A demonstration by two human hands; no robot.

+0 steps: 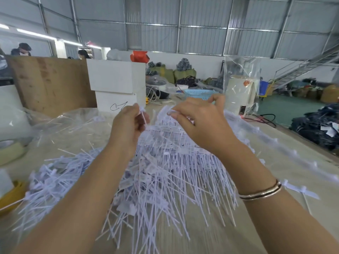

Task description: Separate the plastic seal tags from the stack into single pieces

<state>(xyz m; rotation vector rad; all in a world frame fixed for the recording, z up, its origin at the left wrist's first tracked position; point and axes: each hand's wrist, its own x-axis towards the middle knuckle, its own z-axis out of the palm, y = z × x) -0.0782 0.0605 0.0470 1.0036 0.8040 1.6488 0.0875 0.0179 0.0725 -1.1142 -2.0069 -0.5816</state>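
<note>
A big heap of white plastic seal tags (157,173) covers the middle of the table, thin tails fanning toward me. Both hands are raised above its far side. My left hand (126,125) pinches a single seal tag (144,116) between thumb and fingers, its tail hanging down toward the pile. My right hand (200,120) is curled, its fingertips pinching the joined strip of tags (165,128) that runs between the two hands. A bracelet sits on my right wrist.
A clear plastic bag (73,121) lies at the left with loose tags. Tape rolls (11,149) sit at the left edge. White boxes (117,83), a blue basket (199,93) and a white machine (240,94) stand behind. The table edge (300,138) runs along the right.
</note>
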